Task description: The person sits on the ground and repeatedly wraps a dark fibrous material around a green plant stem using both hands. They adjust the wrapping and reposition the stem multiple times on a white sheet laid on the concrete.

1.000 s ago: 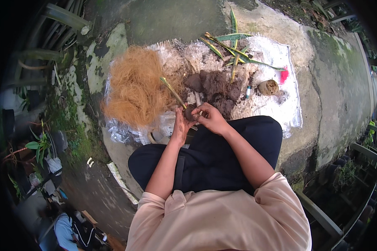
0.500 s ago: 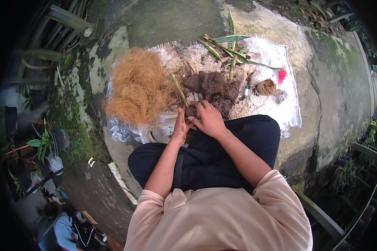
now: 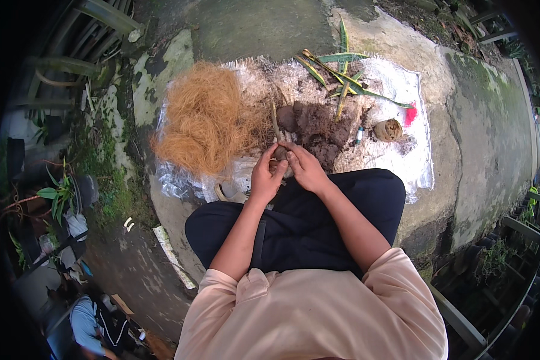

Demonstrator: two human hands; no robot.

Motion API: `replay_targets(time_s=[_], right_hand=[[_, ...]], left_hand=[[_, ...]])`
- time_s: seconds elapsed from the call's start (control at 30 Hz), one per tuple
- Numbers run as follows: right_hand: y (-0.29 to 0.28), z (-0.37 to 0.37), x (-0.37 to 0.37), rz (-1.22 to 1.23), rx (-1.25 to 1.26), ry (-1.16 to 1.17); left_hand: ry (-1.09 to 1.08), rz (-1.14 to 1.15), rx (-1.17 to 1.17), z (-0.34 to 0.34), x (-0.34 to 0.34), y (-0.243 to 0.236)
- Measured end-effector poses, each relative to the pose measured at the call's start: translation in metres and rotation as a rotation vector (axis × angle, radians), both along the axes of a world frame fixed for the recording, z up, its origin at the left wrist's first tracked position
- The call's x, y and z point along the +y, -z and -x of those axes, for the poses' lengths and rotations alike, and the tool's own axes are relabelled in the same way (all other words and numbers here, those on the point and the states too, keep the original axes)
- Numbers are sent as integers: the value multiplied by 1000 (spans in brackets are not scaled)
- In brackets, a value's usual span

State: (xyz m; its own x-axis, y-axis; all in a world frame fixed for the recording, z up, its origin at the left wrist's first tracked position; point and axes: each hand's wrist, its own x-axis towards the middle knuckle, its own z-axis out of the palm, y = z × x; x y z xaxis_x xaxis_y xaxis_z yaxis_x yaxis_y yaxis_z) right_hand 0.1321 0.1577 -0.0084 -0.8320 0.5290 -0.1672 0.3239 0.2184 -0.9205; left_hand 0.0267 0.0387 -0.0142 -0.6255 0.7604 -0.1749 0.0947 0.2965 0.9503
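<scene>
My left hand (image 3: 267,174) and my right hand (image 3: 306,165) are closed around a dark lump of mud (image 3: 281,154) at the base of a pale, slim leaf cutting (image 3: 275,120) that points away from me. Just beyond them lies a pile of wet brown mud (image 3: 318,132) on a white woven sack (image 3: 405,165). Orange-brown fibre (image 3: 201,120) is heaped to the left. Several long yellow-edged leaves (image 3: 348,84) lie at the back. On the right sit a round container of brown stuff (image 3: 387,131), a small white-and-green tube (image 3: 359,135) and a red piece (image 3: 410,114).
I sit cross-legged on mossy concrete (image 3: 438,222). A beige object, perhaps footwear (image 3: 227,194), is near my left knee. Potted plants (image 3: 60,198) and wooden rails (image 3: 102,15) line the left, more rails the right (image 3: 522,231). A person in blue (image 3: 84,324) is at the lower left.
Both hands have shifted slightly away from me and come closer round the lump. The cutting has swung from leaning leftward to nearly upright in the picture.
</scene>
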Motion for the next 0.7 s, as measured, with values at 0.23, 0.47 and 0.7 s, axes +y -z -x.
replay_targets(time_s=[0.23, 0.47, 0.7], right_hand=[[-5, 1, 3, 147, -46, -88], [-5, 2, 2, 136, -32, -90], [1, 1, 0, 40, 30, -50]], left_hand=[[-31, -41, -118, -1, -1, 6], [-48, -87, -241, -1, -2, 8], [-47, -118, -424, 4, -7, 17]])
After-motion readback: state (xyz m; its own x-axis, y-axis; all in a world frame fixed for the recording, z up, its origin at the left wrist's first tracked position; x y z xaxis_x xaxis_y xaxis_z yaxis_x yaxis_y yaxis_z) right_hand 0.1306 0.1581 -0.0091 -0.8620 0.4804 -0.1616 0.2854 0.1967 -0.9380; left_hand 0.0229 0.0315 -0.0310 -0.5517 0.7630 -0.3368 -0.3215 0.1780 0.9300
